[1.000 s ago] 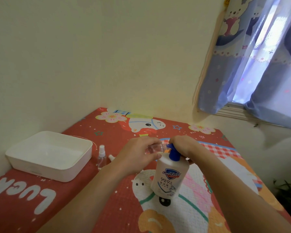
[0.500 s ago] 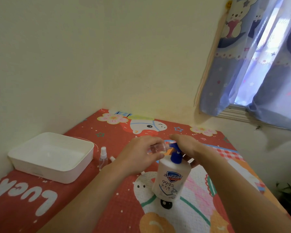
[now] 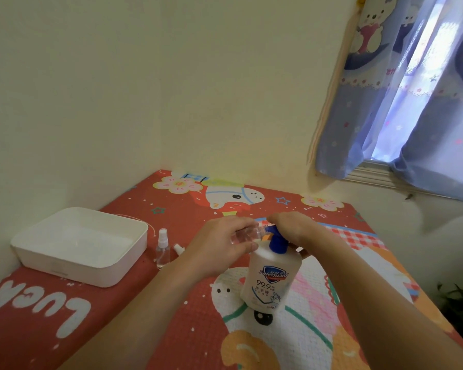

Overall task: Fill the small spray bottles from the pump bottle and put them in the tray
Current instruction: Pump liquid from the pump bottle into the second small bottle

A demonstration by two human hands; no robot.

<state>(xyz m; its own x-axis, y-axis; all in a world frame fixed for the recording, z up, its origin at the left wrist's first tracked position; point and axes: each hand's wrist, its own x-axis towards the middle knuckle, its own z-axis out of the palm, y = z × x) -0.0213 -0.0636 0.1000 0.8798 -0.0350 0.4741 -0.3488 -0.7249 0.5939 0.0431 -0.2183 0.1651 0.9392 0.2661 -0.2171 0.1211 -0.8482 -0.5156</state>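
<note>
1. Single view: a wide-angle camera worn on the person's head looked forward and down over a table covered by a red cartoon-print cloth [image 3: 150, 303].
2. Facing: the lens pointed toward the room corner at 12 o'clock; both forearms entered from the 6 o'clock edge.
3. Nearness: the left hand [image 3: 219, 247] and right hand [image 3: 292, 227] met near frame centre, close to the lens; the pump bottle [image 3: 271, 279] stood just below them.
4. Periphery: the white tray [image 3: 80, 265] lay at 9 o'clock; a curtained window [image 3: 412, 102] occupied 2 o'clock.
5. Overlap: no second view was supplied, so no field was shared.
</note>
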